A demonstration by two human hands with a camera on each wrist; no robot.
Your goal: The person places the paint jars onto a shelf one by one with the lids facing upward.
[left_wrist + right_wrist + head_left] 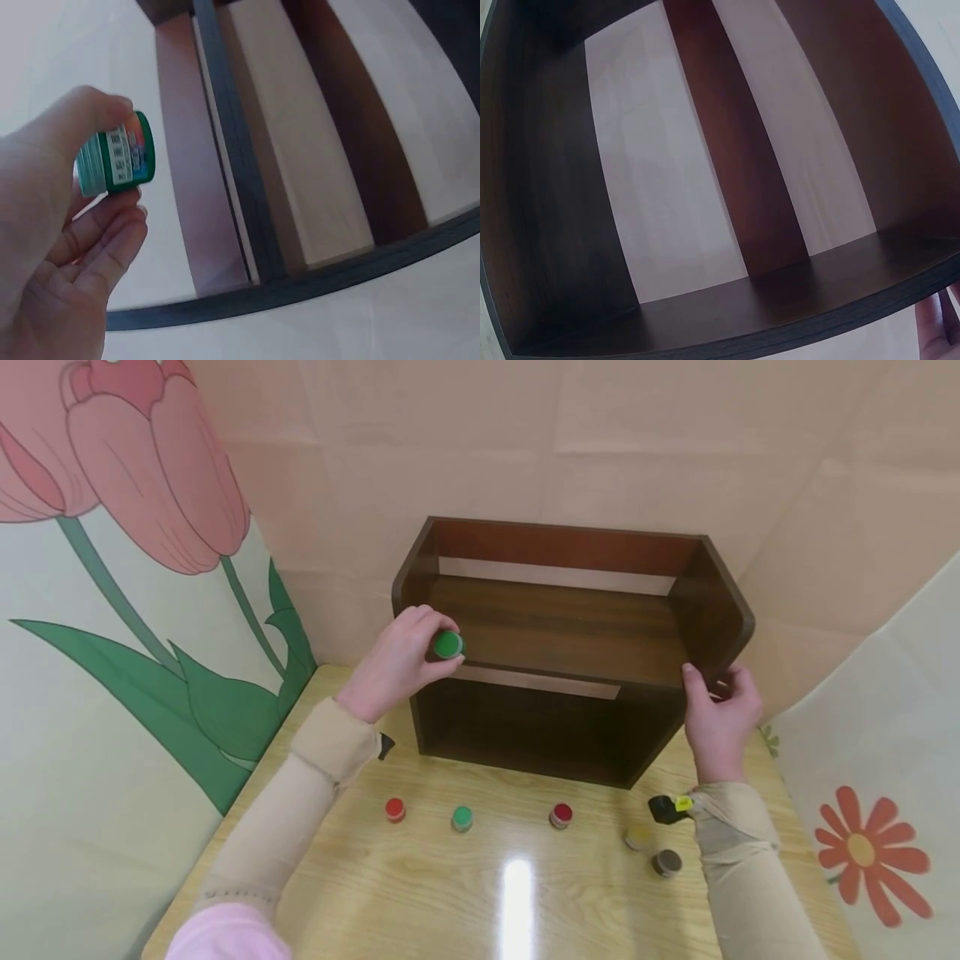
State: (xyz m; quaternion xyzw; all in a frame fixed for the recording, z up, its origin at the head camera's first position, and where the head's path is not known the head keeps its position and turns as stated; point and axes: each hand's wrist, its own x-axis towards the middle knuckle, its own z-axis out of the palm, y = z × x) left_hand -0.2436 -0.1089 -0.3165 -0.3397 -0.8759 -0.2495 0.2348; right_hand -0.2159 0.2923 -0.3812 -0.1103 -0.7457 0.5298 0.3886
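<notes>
A small jar with a dark green lid (pixel 448 645) is pinched between the thumb and fingers of my left hand (pixel 397 658), at the left front of the shelf's upper board. Its printed label (pixel 124 156) shows in the left wrist view. My right hand (pixel 722 727) grips the right side of the dark brown wooden shelf (pixel 558 618), thumb on the front edge. In the right wrist view only a bit of that hand (pixel 936 330) shows, beside the shelf's side panel (pixel 780 315).
On the wooden table (pixel 420 893) before the shelf stand small jars: red (pixel 395 810), green (pixel 462 818), dark red (pixel 561 815), yellow (pixel 638 837) and dark brown (pixel 667 862). A beige cloth wall (pixel 525 443) hangs behind, with flower-printed panels (pixel 112 610) at both sides.
</notes>
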